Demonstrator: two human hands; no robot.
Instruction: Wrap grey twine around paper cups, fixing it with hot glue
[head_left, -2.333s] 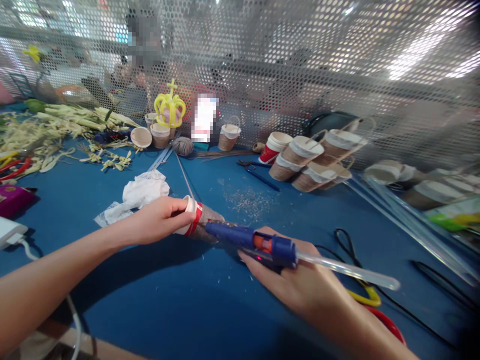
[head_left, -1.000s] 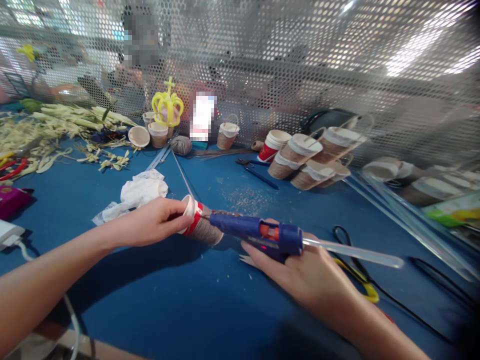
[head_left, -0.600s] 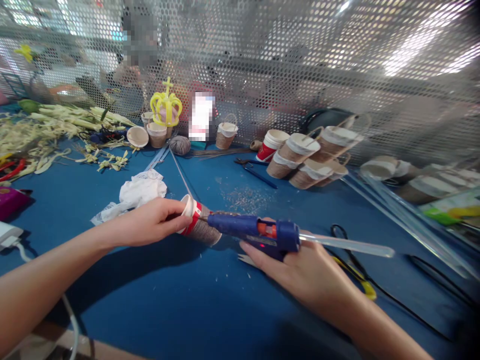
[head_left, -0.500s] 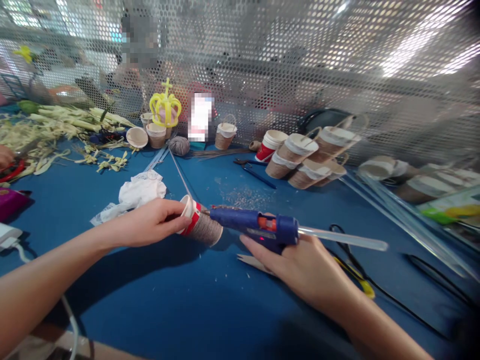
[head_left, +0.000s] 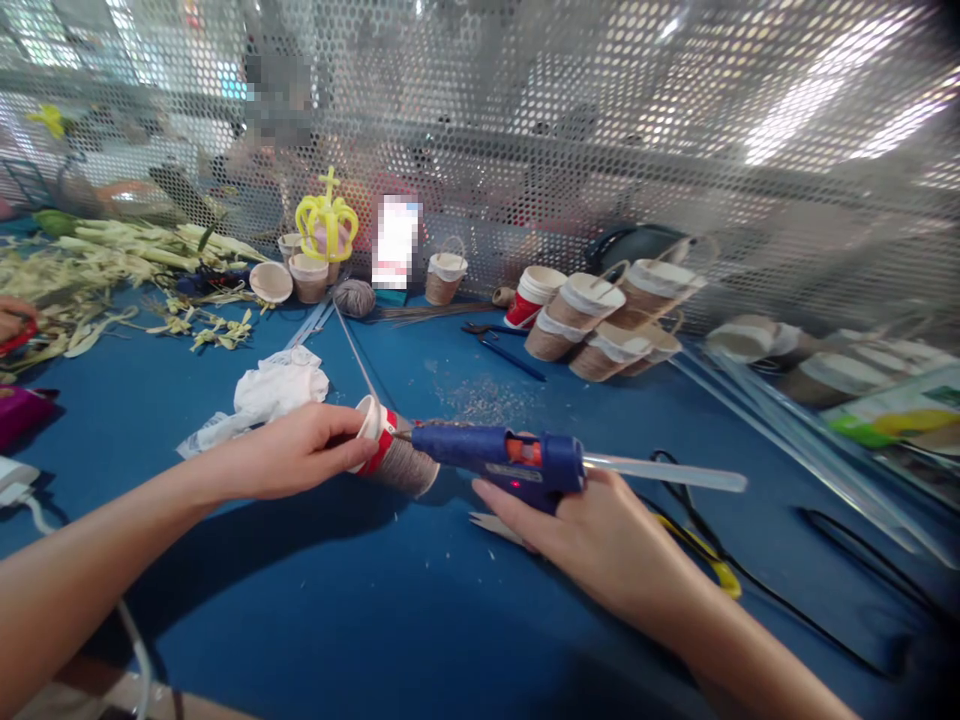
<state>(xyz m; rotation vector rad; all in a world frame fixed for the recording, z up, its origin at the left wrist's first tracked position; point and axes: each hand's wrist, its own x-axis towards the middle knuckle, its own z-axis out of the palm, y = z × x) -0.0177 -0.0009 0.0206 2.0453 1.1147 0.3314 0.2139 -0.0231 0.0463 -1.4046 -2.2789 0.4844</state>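
My left hand (head_left: 311,448) grips a red and white paper cup (head_left: 401,462) by its rim. The cup lies tilted on its side, its lower part wound with grey-brown yarn. From it a strand runs back to a ball of grey yarn (head_left: 354,298). In my right hand (head_left: 577,530) is a blue hot glue gun (head_left: 487,452), its nozzle at the cup's side by the edge of the winding. A small red light glows on the gun, and a clear glue stick (head_left: 667,471) sticks out of its back. Scissors (head_left: 499,527) lie partly hidden beneath my right hand.
Yarn-wrapped cups (head_left: 592,300) stand stacked at the back right, near blue-handled pliers (head_left: 510,355). Clear glue sticks (head_left: 810,455) and a black cable (head_left: 780,605) lie to the right. A crumpled white cloth (head_left: 281,385) is behind my left hand. Another person's hand (head_left: 11,322) shows far left.
The view has shifted slightly. My left hand still holds the cup, and the glue gun's nozzle stays by the edge of the yarn winding.
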